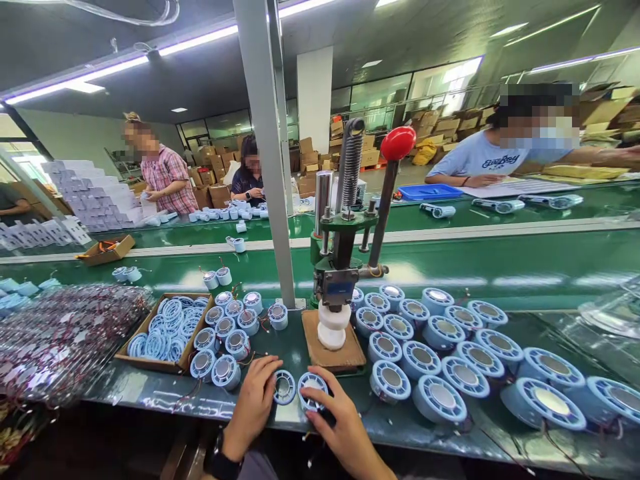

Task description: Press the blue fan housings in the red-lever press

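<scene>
My left hand (255,400), with a dark watch on the wrist, has its fingers curled against the left edge of a light-blue round housing (285,387) with a slotted rim. Just right of it, my right hand (336,413) grips a second light-blue round housing (313,382) between thumb and fingers, partly covering it. Both pieces are at the front edge of the bench. Behind them stands a green hand press (340,260) with a red ball on its lever (399,143). Its white pressing head (333,327) is above a brown board (309,340).
Many slotted blue housings with silver centres (440,398) crowd the bench on the right; more (226,371) stand left. A cardboard box (165,363) holds blue rings (167,327), beside a heap of wired parts (65,333). A grey post (287,267) rises behind. Co-workers sit across the green belt (450,260).
</scene>
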### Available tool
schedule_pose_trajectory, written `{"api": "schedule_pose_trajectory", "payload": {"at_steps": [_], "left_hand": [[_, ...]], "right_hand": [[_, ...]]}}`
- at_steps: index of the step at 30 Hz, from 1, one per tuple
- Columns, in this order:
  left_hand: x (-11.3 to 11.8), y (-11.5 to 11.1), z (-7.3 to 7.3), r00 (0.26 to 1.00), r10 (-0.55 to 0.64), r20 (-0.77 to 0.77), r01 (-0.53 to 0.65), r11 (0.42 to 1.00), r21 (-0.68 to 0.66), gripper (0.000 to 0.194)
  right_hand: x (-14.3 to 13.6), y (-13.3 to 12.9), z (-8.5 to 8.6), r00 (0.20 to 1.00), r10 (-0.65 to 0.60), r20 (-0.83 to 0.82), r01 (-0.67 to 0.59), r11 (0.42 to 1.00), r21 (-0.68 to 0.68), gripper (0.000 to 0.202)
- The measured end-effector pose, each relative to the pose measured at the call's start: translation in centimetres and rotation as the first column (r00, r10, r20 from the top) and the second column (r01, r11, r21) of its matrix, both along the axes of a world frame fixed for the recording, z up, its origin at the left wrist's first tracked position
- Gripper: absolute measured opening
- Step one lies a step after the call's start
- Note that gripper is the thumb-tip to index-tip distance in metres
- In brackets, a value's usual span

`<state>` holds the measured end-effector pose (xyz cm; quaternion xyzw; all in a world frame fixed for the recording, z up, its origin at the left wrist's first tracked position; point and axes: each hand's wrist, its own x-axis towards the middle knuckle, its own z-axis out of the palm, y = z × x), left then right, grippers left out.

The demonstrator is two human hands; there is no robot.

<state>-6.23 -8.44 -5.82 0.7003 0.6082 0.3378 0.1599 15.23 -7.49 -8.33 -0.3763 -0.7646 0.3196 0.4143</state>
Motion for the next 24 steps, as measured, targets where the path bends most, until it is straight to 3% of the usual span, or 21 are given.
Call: {"api": "schedule_pose_trajectory", "payload": {"at_steps": [2,5,11,14,17,21,24], "left_hand": [[-0.5,-0.8,0.5,0.997,-0.067,-0.031,0.065,0.996,-0.060,0.038],[-0.5,-1.6,0.7,0.984,-0.159,-0.083,0.147,0.980,-0.137,0.062],[0.3,-1.2,-0.2,0.991,-0.079,-0.108,0.064,0.989,-0.130,0.066],[0.8,-1.2,0.2,0.999,0.020,0.036,-0.016,0.993,-0.118,0.058],[2.5,-1.5,1.4,0.981,0.064,0.185,-0.046,0.994,-0.096,0.064],[5.6,-1.6,2.9,0.991,-0.037,0.131,0.051,0.994,-0.101,0.071],[6.8,-1.5,2.8,0.989,0.001,0.146,0.020,0.990,-0.140,0.071]], "right_hand": [[0.0,-0.1,-0.1,1.000,-0.007,-0.011,0.007,1.000,-0.005,0.029],[-0.1,-0.1,-0.1,1.000,-0.012,-0.015,0.012,1.000,-0.016,0.029],[-0.2,0.0,-0.3,0.999,-0.029,-0.021,0.029,1.000,-0.001,0.035],[-0.4,0.0,-0.8,0.996,-0.077,-0.040,0.077,0.997,-0.003,0.048],[-0.8,-0.1,-1.4,0.988,-0.146,-0.056,0.145,0.989,-0.016,0.057],[-1.0,-0.2,-2.0,0.979,-0.191,-0.071,0.192,0.981,0.000,0.067],[-1.0,-0.2,-2.2,0.976,-0.199,-0.082,0.202,0.979,0.019,0.068]]}}
